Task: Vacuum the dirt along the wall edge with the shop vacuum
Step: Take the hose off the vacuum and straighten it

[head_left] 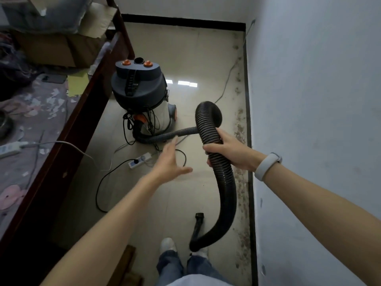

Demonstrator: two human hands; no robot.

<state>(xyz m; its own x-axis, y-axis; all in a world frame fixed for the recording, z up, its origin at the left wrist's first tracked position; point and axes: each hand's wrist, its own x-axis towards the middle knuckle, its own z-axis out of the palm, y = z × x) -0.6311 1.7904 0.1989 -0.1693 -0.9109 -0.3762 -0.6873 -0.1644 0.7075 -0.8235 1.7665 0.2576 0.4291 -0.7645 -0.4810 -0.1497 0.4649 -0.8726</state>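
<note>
The right hand [231,150] was curled around the ribbed black hose [224,182], gripping it mid-length. The left hand [172,162] hung apart at its 9 o'clock, fingers spread wide, holding nothing. From the grip the hose looped up toward 12 o'clock, then ran to the shop vacuum [140,89] at 10 o'clock; its other end curved down to the nozzle [198,223] near 2 shoes. Dirt [240,129] lay along the wall edge at 3 o'clock, just beside the black baseboard [248,120]
</note>
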